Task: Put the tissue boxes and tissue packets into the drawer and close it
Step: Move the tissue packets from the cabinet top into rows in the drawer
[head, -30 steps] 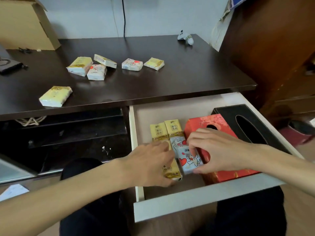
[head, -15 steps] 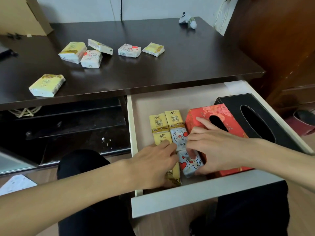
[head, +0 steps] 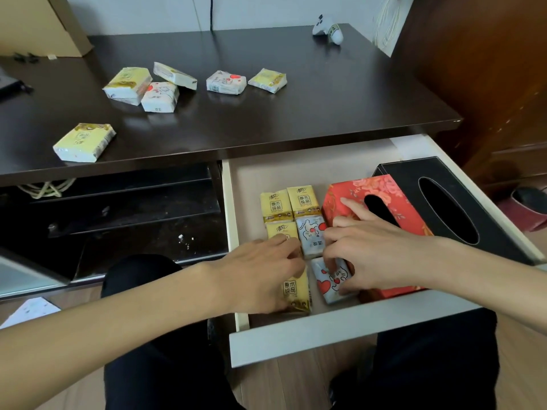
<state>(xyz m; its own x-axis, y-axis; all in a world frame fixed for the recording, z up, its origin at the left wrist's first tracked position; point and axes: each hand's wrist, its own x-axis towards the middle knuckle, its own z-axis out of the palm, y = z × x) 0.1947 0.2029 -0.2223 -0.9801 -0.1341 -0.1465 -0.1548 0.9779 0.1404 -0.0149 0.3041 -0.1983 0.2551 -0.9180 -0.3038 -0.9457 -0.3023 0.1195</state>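
Dark desk (head: pixel 296 113): six packets | drawer (head: pixel 340 335) open | left hand (head: pixel 260 276), right hand (head: pixel 370 255) spread, pressing packets

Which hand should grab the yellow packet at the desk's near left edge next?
Left. The left hand lies on the drawer's left side, nearer the yellow packet; the right hand would probably have to cross over.

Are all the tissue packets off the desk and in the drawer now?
No, six tissue packets, like the yellow one near the front edge, lie on the desk, while the drawer stands open.
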